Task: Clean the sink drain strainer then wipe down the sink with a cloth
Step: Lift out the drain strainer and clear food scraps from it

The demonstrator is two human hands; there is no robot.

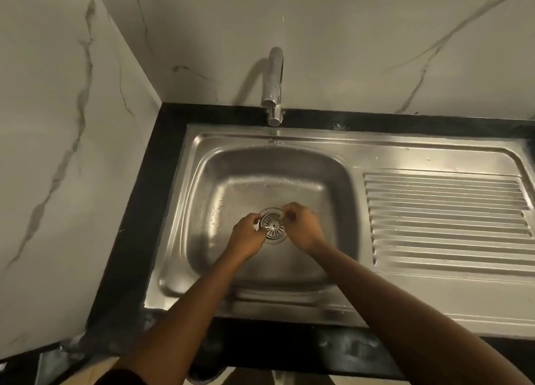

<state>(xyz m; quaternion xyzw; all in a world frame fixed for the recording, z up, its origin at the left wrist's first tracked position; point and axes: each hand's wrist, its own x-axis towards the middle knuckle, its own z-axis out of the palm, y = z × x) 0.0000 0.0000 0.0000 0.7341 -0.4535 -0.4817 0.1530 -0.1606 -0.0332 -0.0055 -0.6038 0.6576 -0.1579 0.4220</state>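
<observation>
A round metal drain strainer [273,225] with radial slots sits over the drain at the bottom of the stainless steel sink [202,182]. My left hand [249,237] pinches the strainer's left rim with its fingertips. My right hand [301,228] grips the strainer's upper right rim, fingers curled over it. Both forearms reach down into the basin from the front edge. The strainer looks slightly tilted in the drain. No cloth is in view.
A chrome tap [273,86] stands behind the basin, spout over the back rim. A ribbed draining board [445,216] lies to the right. Black countertop [136,211] frames the sink; marble walls close in at the left and back.
</observation>
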